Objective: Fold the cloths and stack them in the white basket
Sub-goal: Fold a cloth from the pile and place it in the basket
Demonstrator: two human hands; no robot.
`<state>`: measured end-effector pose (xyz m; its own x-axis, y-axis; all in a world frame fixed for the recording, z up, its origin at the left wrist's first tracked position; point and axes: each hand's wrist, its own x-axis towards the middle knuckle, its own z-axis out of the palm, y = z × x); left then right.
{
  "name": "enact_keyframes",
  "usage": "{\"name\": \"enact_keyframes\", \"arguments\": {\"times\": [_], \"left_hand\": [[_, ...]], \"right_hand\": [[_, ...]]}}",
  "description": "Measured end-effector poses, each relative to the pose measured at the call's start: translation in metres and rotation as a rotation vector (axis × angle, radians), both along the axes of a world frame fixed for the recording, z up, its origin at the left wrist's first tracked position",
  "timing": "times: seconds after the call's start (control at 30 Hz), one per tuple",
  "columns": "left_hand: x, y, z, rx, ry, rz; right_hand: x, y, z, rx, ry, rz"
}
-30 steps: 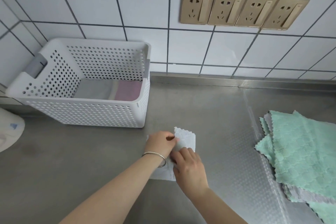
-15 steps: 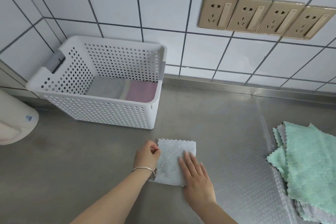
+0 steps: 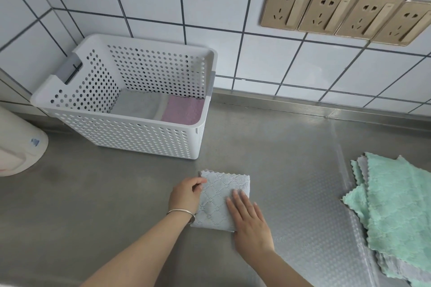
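A folded pale grey cloth (image 3: 219,196) lies flat on the steel counter in front of me. My left hand (image 3: 185,194) pinches its left edge between thumb and fingers. My right hand (image 3: 248,219) lies flat on its lower right part, fingers spread. The white perforated basket (image 3: 144,140) stands behind and to the left; inside it lie a folded grey cloth (image 3: 137,105) and a folded pink cloth (image 3: 184,109), side by side. A pile of unfolded mint-green and grey cloths (image 3: 396,212) sits at the right edge of the counter.
The steel counter (image 3: 93,216) meets a white tiled wall with a row of gold sockets (image 3: 345,14). A rounded white appliance (image 3: 16,147) stands at the far left. A textured transparent mat (image 3: 303,193) covers the counter's right half.
The cloth has gone from a narrow bunched strip under both hands to a flat folded square. My right hand has flattened onto it and my left has shifted to its left edge.
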<state>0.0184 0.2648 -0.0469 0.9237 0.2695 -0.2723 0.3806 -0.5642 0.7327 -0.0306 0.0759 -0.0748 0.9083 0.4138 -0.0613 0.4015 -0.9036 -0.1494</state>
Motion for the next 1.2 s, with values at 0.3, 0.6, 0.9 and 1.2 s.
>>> {"name": "enact_keyframes", "arguments": {"times": [0.3, 0.6, 0.9, 1.2], "left_hand": [[-0.007, 0.009, -0.003, -0.042, -0.013, -0.025], [-0.009, 0.011, 0.001, -0.03, -0.001, -0.1], [-0.014, 0.008, -0.011, 0.162, -0.139, -0.126], [-0.029, -0.007, -0.03, 0.676, -0.154, -0.67]], "right_hand": [[-0.002, 0.0, -0.003, 0.017, -0.078, 0.0], [-0.002, 0.001, 0.01, -0.028, 0.058, 0.044], [0.001, -0.004, 0.023, 0.045, 0.046, 0.023], [0.026, -0.002, 0.009, -0.085, 0.109, -0.045]]}}
